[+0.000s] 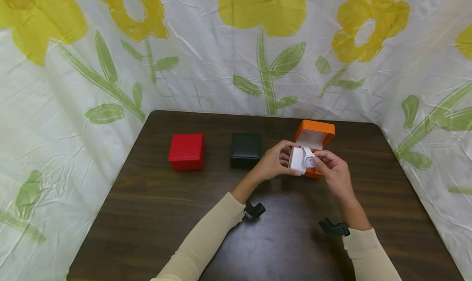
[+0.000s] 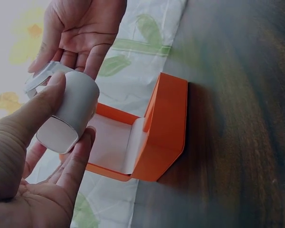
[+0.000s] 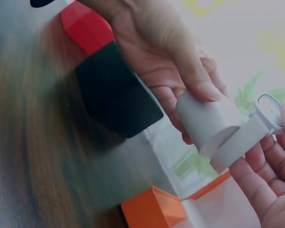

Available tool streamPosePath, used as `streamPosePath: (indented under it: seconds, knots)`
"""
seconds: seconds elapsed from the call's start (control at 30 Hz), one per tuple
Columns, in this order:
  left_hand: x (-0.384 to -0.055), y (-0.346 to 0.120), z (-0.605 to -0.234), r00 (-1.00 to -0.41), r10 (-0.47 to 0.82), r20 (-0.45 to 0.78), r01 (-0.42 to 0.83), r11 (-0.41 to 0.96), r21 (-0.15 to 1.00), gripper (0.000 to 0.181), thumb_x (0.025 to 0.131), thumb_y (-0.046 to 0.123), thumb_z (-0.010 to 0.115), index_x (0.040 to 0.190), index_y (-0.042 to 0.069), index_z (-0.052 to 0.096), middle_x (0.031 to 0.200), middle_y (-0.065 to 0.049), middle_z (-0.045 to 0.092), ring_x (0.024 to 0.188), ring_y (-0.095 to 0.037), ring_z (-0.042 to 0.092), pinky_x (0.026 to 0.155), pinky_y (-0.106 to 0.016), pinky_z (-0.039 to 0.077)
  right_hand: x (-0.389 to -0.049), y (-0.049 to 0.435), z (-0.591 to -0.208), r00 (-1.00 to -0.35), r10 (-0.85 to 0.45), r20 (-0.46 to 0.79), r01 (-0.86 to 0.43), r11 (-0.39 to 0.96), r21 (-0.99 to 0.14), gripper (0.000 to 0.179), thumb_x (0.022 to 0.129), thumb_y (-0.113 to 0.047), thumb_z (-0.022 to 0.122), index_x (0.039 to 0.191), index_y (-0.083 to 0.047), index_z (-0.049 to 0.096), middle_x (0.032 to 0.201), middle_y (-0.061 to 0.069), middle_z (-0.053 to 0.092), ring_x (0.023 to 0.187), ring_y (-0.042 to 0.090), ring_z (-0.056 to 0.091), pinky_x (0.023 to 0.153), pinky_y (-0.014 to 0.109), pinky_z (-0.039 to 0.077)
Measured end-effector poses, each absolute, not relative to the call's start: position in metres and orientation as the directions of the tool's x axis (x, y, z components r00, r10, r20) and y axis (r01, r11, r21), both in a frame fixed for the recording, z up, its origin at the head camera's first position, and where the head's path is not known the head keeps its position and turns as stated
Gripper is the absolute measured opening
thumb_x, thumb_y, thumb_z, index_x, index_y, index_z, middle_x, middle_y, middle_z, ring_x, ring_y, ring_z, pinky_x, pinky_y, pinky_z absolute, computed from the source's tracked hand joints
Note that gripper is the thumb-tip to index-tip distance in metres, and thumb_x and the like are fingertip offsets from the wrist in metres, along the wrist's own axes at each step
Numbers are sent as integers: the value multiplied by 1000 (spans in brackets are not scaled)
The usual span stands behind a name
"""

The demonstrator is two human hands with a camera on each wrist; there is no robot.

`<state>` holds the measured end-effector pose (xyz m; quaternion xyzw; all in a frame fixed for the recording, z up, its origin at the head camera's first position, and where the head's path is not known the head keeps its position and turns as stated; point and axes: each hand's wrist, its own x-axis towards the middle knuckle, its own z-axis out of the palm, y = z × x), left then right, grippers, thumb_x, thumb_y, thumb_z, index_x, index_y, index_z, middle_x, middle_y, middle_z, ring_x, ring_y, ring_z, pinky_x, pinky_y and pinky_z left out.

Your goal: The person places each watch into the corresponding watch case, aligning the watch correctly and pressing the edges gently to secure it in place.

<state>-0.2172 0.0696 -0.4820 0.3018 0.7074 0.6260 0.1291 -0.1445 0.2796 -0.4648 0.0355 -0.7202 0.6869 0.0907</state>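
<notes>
My left hand (image 1: 272, 163) grips a white watch cushion (image 2: 78, 99) between thumb and fingers, above the front of an open orange watch box (image 1: 318, 127). A white wristwatch (image 1: 309, 161) with a round pale dial is at the cushion's right end, and my right hand (image 1: 336, 175) pinches it. In the right wrist view the white strap (image 3: 242, 142) stands at the end of the cushion; whether it still goes around it I cannot tell. The box's lid is raised, showing a white lining (image 2: 111, 147); my hands partly hide its base in the head view.
A closed black box (image 1: 246, 148) stands left of my hands, and a closed red box (image 1: 187, 151) farther left. All stand on a dark wooden table (image 1: 177, 223). A white curtain (image 1: 206, 76) with yellow flowers hangs behind the table's back edge.
</notes>
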Motion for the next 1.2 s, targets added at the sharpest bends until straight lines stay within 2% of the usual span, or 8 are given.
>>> streamPosePath:
  seconds: [0.2,0.33,0.47,0.63,0.83,1.0,1.2]
  knots:
    - [-218,68,-487,-803,552,225,264,-10,965,79,70,4,93,136,12,51,113,-9,58,91,-13,68,84,-25,59,-146,275,-464,-987,57,148,-145,40,-989,15,100,-10,65,109,1,67,97,-2,70,80,10,65,77,23,59]
    - [-218,68,-488,-815,526,241,259,-41,965,78,69,1,93,135,12,52,114,-9,57,91,-13,67,83,-26,59,-146,272,-463,-989,80,123,-120,36,-992,16,99,-11,66,108,2,68,93,-3,71,78,9,64,76,21,59]
    - [-218,68,-488,-828,506,242,245,-63,968,78,69,-2,92,134,11,51,115,-8,57,92,-13,66,83,-27,59,-145,266,-462,-984,143,107,-103,36,-994,16,97,-12,70,106,1,71,90,-4,72,77,12,61,69,16,55]
    - [-218,66,-487,-834,501,230,235,-54,971,77,71,-1,91,135,12,51,118,-9,57,95,-16,66,85,-27,59,-144,262,-462,-976,188,110,-96,78,-992,19,96,-15,72,106,1,72,91,-5,72,79,15,59,67,15,53]
    - [-221,63,-487,-839,503,207,201,-68,977,76,73,-1,90,137,11,51,119,-9,56,94,-18,65,85,-29,59,-142,263,-465,-978,151,145,-123,144,-982,25,95,-14,73,114,2,71,102,-6,71,89,11,62,79,15,54]
    - [-223,60,-486,-839,505,203,172,-108,979,76,74,-5,88,138,7,49,117,-11,57,94,-19,66,86,-32,59,-140,265,-469,-978,75,196,-181,176,-968,30,93,-4,73,121,4,68,112,-7,71,102,11,65,95,17,51]
    - [-224,56,-484,-834,512,204,169,-114,979,76,75,-4,87,139,9,49,117,-14,57,96,-20,67,87,-32,59,-143,263,-471,-961,107,253,-232,178,-956,30,89,3,74,118,10,69,102,-10,74,96,8,66,88,16,54]
